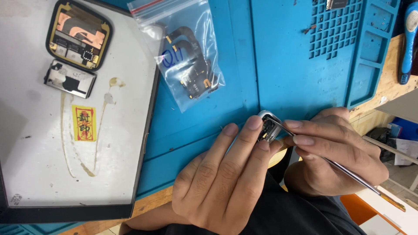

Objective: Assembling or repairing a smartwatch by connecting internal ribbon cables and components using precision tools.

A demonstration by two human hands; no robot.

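A small silver watch case (268, 126), open side up showing dark innards, with thin metal tweezers (344, 167) poking in.

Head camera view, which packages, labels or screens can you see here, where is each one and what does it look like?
Clear zip bag: top centre on the blue mat, red seal strip, blue handwriting, black flex cables inside.
Yellow label: on the white board at left, small rectangle with red characters.
Watch screen: top left on the board, face down, rounded square, black rim, gold and copper backing.
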